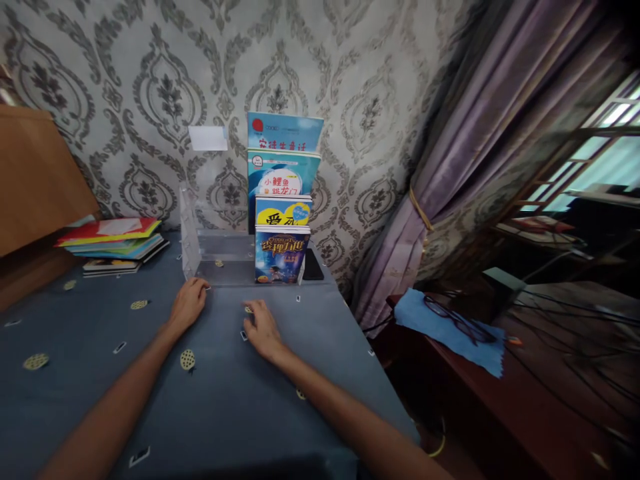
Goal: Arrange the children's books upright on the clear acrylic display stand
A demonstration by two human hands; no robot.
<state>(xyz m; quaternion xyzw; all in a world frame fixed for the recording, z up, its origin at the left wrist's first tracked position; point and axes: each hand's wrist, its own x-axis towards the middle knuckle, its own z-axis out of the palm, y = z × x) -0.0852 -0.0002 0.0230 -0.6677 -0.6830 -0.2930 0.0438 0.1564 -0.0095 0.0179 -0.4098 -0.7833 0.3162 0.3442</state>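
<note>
A tabletop [215, 413] under a grey-blue cloth dotted with small round and oblong prints fills the lower left. A purple curtain [480, 133] hangs to its right, tied back with a cord.

At the far edge of the tabletop, against the patterned wall, stands a clear plastic rack [190, 233] with stepped tiers. Four books stand upright in its right half, each lower than the one behind. The back one [285, 130] is blue with red Chinese characters, their lower half hidden. The next [283, 173] reads "小鲤鱼跳龙门". The third [283, 210] is yellow with large black characters, mostly hidden. The front book [281, 257] is dark blue with a gold stylised title that I cannot read for certain.

A flat stack of colourful books [113, 243] lies well to the left.

The left hand [189, 303] rests just before the rack's front edge, fingers loosely curled, nothing in its grip. The right hand [263, 328] lies flat on the cloth near the front book, grip spread and empty.
</note>
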